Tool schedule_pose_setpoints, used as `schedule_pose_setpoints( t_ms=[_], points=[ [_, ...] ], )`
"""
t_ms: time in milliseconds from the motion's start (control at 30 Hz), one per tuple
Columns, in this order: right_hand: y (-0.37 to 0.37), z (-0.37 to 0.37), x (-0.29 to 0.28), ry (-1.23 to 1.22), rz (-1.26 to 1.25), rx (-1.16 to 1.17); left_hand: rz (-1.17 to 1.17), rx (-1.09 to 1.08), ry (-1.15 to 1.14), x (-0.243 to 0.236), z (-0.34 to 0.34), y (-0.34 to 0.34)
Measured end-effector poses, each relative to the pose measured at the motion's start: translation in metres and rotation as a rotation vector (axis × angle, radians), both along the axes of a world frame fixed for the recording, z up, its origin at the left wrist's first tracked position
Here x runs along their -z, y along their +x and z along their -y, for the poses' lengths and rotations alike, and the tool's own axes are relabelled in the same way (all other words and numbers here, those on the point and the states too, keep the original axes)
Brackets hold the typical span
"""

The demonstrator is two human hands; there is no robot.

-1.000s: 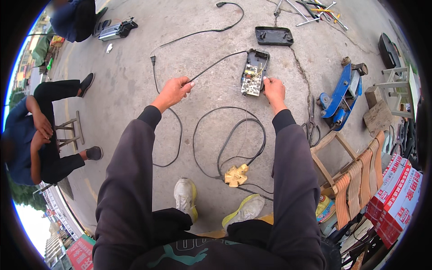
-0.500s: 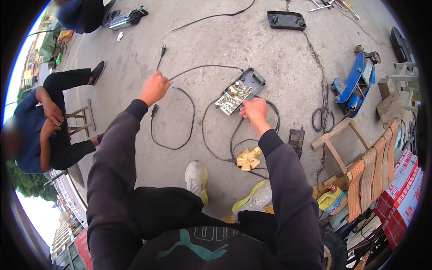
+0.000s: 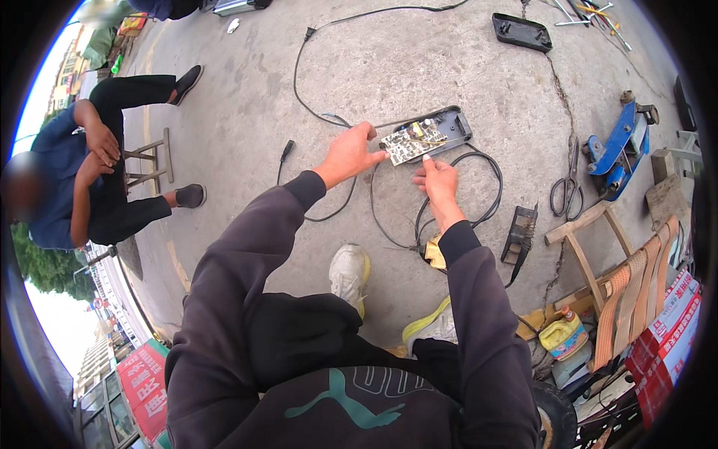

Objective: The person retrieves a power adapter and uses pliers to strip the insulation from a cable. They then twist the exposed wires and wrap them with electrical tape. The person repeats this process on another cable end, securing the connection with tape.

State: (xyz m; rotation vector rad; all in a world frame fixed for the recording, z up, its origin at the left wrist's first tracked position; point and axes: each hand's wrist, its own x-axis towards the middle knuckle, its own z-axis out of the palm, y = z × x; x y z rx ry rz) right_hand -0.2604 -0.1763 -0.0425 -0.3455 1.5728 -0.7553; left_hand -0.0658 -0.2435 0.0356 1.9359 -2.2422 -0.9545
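Sitting in black casing [image 3: 452, 123], seemingly circuit board [image 3: 413, 142]

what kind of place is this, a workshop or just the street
Most likely an open-air repair spot on a paved street. Tools lie on the bare concrete: scissors, a blue jack, loose cables. Both hands, left hand and right hand, work on an opened circuit board.

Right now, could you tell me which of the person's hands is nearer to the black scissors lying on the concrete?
The right hand. It is at the near edge of the open circuit board, closer to the scissors at the right. The left hand holds the board's left end, farther away.
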Motion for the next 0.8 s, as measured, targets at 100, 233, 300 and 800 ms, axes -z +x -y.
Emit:
schedule_pose_setpoints(
  t_ms=[100, 233, 300, 800],
  points=[
    [0.013, -0.015, -0.008, 0.091, 0.206, 0.013, -0.014, -0.026, -0.012, 0.018, -0.013, 0.004],
    [0.036, -0.027, -0.012, 0.111, 0.402, 0.042, -0.078, -0.089, 0.012, 0.026, -0.011, -0.001],
    [0.044, -0.026, -0.015, 0.08, 0.464, 0.088, -0.105, -0.12, 0.064, 0.028, -0.007, -0.003],
    [0.073, -0.018, -0.011, 0.098, 0.517, 0.432, -0.549, -0.58, 0.736, 0.03, -0.008, 0.019]
  ],
)
